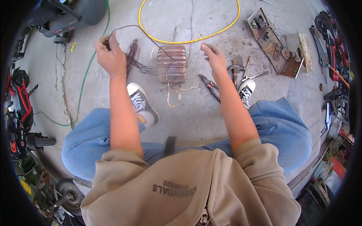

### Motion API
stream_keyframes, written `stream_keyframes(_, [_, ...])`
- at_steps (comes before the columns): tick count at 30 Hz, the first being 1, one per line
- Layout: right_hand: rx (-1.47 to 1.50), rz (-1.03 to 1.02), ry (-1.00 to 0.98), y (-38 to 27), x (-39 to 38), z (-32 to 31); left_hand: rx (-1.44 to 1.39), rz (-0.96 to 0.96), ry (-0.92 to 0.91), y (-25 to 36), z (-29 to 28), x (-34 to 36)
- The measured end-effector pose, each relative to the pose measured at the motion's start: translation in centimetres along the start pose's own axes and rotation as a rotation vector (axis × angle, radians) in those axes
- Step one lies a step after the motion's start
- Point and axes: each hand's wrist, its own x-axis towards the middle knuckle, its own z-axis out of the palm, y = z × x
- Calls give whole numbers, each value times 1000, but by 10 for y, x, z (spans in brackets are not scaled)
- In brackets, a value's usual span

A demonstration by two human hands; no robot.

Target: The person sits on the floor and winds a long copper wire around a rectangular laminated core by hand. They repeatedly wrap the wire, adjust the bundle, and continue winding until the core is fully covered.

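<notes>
A block-shaped coil (172,69) wound with copper-brown wire stands on the concrete between my shoes. From its top, one loose dark wire (130,26) arcs up and left to my left hand (110,57), which pinches it between thumb and fingertips. Under that hand, a bundle of thin dark reddish wires (132,62) lies left of the coil. My right hand (214,59) hovers to the right of the coil, touching nothing, its fingers loosely apart. Pale leads (169,98) stick out from the coil's near side.
Pliers with red-and-black handles (211,87), a hammer (236,67) and another metal tool (256,75) lie by my right shoe. A rusty opened metal casing (281,45) sits at the far right. A yellow hose (181,42) loops beyond the coil; a green hose (85,75) runs at left.
</notes>
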Motion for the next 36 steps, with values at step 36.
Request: stream_keyframes(36, [-262, -143, -395, -104, -84, 36, -734, -495, -808, 198, 80, -16])
